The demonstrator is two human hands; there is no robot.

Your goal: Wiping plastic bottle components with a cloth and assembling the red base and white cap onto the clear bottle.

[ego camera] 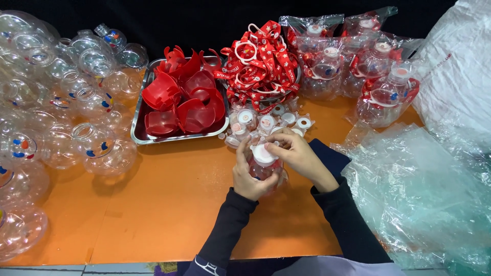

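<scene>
Clear plastic bottle, just below the steel tray, gripped by left hand w/ right hand fingers pinching its white cap.

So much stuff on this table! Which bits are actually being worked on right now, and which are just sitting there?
In hand:
left hand gripping a clear bottle
right hand on its white cap

Lying about:
clear bottles
metal tray of red pieces
red straps
loose caps
bagged bottles
empty plastic bags
</scene>
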